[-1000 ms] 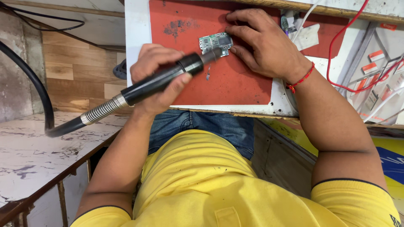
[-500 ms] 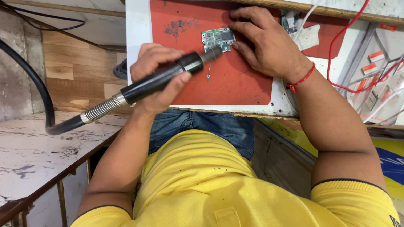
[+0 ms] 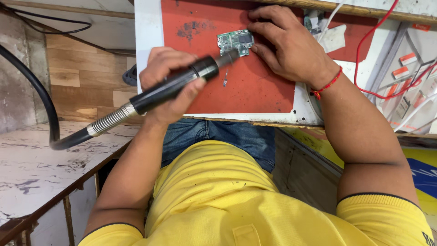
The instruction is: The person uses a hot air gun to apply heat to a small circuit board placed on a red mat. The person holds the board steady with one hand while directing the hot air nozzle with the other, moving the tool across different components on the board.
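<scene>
Red matting (image 3: 255,86) is covering a white-edged bench top, and on it a small green circuit board (image 3: 235,42) is lying flat near the far edge, its long axis running left to right, studded with silver shields and one dark chip. It is being pinned at its right end by the fingertips (image 3: 256,40) of the right hand (image 3: 291,45), whose fingers are spread and pressing down rather than closed around anything; a red thread is being worn at that wrist. A black hot-air handpiece (image 3: 175,86) is being gripped by the left hand (image 3: 168,84), fingers curled tightly round the barrel and thumb laid along its underside. Its long axis is slanting from lower left to upper right, the nozzle pointing at the board's lower edge and nearly touching it. From the rear end a ribbed metal collar and a black hose (image 3: 41,105) are trailing away leftward. Red wires (image 3: 364,68) and small parts are lying beside the mat on the right.
</scene>
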